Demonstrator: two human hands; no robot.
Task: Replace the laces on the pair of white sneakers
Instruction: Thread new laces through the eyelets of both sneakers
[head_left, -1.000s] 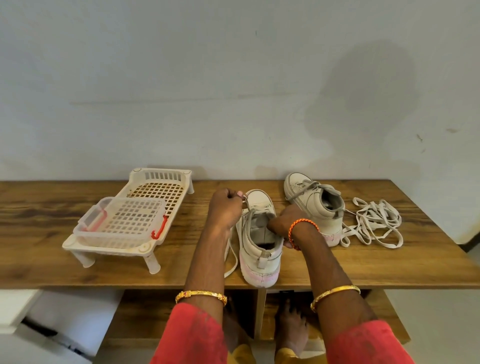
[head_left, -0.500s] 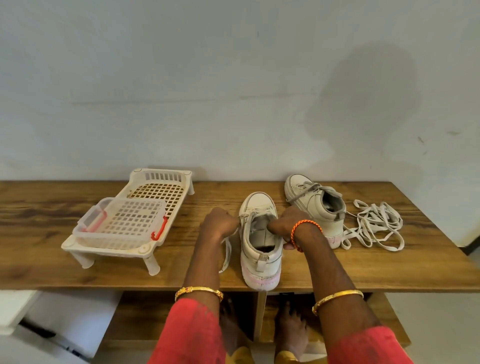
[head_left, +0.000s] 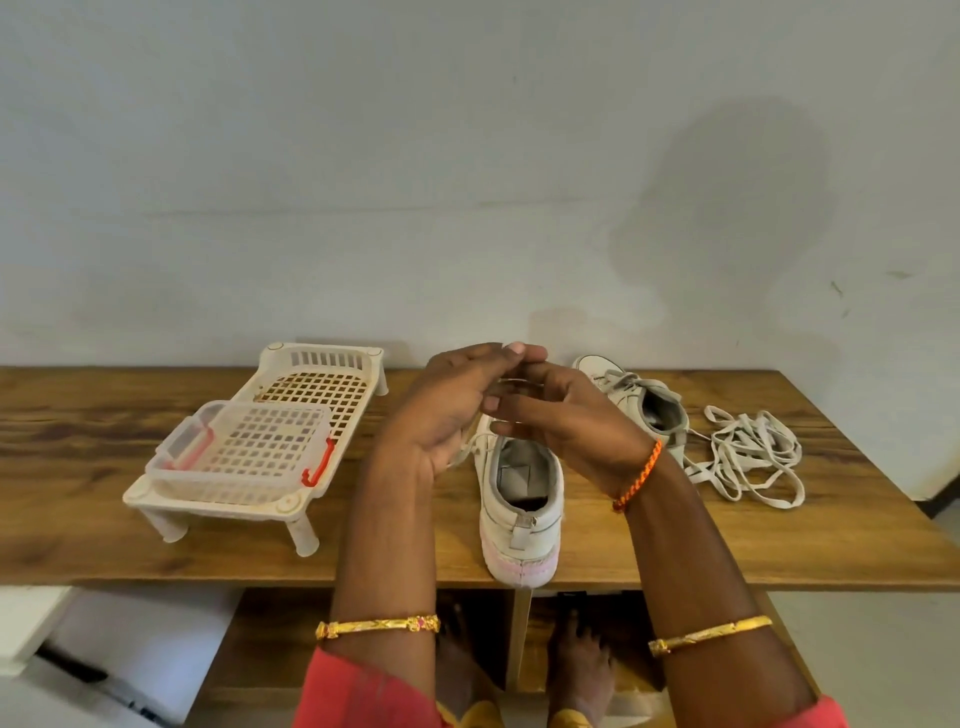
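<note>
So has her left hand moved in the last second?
Yes. The left hand rose from beside the near sneaker to above its toe, meeting the right hand.

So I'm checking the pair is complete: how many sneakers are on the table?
2. One sneaker stands at the table's front edge, below the hands; the other sneaker lies behind it to the right, beside the loose laces.
</note>
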